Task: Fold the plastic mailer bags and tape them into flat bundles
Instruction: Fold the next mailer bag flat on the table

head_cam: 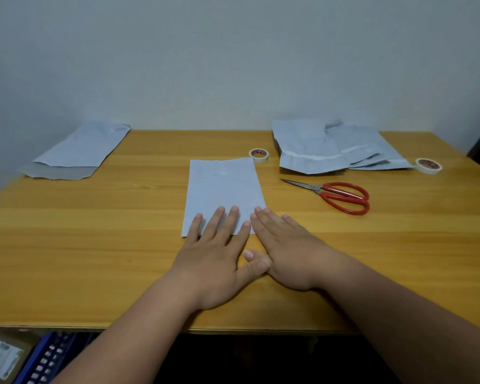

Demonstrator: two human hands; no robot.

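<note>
A pale blue-grey mailer bag [223,187] lies flat in the middle of the wooden table [94,245]. My left hand [219,253] presses its near edge with straight, spread fingers. Beside it, my right hand [286,250] lies flat on the bag's near right corner, fingers straight. A small roll of tape [258,155] sits just beyond the bag's far right corner. A second tape roll [428,165] rests at the far right. Red-handled scissors [336,196] lie shut to the right of the bag.
A pile of loose mailer bags [330,148] is heaped at the back right against the wall. Another bag [78,151] lies at the back left. Below the table's front edge at the left are a cardboard parcel [3,356] and a blue crate [47,358].
</note>
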